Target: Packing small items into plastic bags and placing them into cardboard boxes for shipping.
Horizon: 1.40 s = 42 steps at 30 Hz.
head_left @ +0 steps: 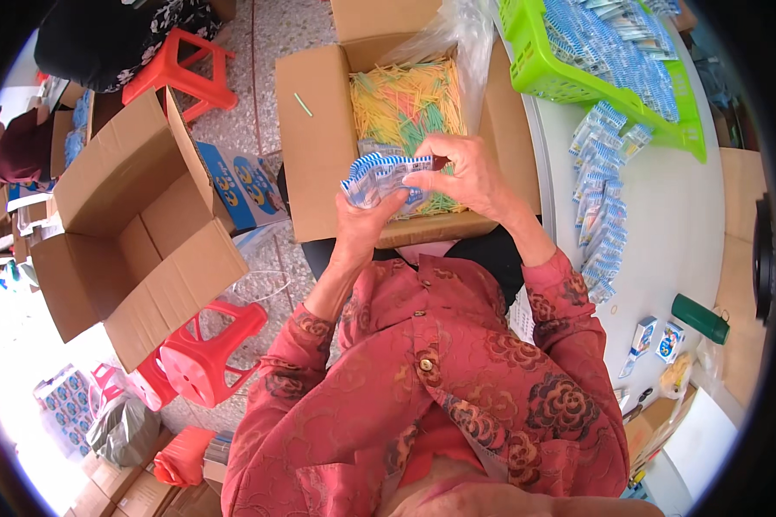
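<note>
Over an open cardboard box (319,172) in my lap, my left hand (364,228) holds a fanned bunch of small blue-and-white striped plastic packets (375,178). The thumb presses the bunch from the front. At the right end of it, my right hand (474,177) pinches a packet between thumb and fingers. Inside the box lie many short thin sticks (405,90) in yellow, green and orange, loose and jumbled. A few more packets seem to lie among them, partly hidden behind my hands. One pale green stick (303,104) rests on the left flap.
A white table (664,224) at the right bears a green basket (569,90) full of packets, a row of packets (603,207) and a dark green cylinder (700,319). An open carton (138,241) and red stools (203,358) stand at the left. Another person sits at the upper left.
</note>
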Each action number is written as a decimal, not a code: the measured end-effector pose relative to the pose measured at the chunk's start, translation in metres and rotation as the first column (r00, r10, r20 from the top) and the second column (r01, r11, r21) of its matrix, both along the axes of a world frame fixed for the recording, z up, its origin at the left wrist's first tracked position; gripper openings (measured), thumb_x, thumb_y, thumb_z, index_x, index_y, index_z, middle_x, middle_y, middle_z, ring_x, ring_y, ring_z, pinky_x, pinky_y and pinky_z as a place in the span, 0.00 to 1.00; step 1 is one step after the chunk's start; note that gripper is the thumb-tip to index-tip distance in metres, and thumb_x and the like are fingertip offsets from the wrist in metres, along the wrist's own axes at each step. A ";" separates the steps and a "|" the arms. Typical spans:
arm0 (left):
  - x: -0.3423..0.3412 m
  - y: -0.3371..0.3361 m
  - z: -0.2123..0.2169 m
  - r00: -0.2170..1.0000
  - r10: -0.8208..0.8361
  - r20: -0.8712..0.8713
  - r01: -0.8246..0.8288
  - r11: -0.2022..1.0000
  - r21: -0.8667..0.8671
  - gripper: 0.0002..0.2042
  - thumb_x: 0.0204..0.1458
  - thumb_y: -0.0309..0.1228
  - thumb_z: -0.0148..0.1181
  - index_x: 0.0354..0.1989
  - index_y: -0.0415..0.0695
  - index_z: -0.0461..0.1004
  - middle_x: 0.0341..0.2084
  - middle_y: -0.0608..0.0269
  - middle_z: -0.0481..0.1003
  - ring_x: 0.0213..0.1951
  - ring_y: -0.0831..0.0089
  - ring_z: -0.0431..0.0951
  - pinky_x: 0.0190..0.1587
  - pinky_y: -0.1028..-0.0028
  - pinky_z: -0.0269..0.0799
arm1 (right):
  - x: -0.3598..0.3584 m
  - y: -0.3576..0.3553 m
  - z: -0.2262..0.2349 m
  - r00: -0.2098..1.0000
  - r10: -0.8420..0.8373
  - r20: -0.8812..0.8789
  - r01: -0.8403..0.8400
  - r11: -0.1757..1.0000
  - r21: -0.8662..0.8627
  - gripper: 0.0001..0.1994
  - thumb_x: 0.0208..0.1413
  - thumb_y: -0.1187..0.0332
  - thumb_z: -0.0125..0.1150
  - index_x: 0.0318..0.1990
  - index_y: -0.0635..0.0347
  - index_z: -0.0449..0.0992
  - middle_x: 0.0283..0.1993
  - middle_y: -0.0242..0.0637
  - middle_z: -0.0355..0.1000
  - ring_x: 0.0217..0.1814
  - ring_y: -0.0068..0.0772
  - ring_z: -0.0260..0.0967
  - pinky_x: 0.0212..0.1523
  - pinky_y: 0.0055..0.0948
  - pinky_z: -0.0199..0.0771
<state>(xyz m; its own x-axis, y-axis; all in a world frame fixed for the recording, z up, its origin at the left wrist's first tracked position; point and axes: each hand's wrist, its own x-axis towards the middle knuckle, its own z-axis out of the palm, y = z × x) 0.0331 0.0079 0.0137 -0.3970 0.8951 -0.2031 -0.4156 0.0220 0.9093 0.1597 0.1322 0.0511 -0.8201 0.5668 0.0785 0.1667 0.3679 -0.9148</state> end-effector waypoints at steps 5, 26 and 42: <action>-0.001 -0.003 0.001 1.000 -0.023 -0.011 0.023 1.000 -0.012 0.15 0.43 0.21 0.62 0.42 0.40 0.71 0.35 0.66 0.74 0.37 0.80 0.72 0.41 0.77 0.70 | -0.002 0.004 -0.001 0.997 0.031 0.068 -0.041 0.987 0.153 0.08 0.45 0.70 0.62 0.26 0.66 0.71 0.21 0.39 0.66 0.21 0.30 0.64 0.24 0.28 0.63; -0.001 -0.004 -0.002 0.992 0.120 -0.040 -0.121 0.992 -0.042 0.10 0.40 0.21 0.62 0.33 0.38 0.74 0.28 0.68 0.75 0.29 0.82 0.73 0.33 0.80 0.69 | 0.005 -0.020 0.027 0.982 -0.058 -0.180 0.120 0.925 0.359 0.12 0.41 0.76 0.62 0.37 0.58 0.72 0.40 0.34 0.67 0.37 0.33 0.69 0.37 0.28 0.71; -0.001 -0.009 -0.002 0.992 0.060 -0.111 -0.065 0.997 -0.043 0.09 0.40 0.20 0.62 0.33 0.38 0.74 0.27 0.68 0.75 0.28 0.82 0.73 0.32 0.80 0.70 | 0.003 -0.026 0.011 0.987 0.076 -0.143 0.047 0.711 0.702 0.08 0.40 0.75 0.60 0.31 0.59 0.72 0.35 0.32 0.68 0.33 0.32 0.70 0.30 0.27 0.72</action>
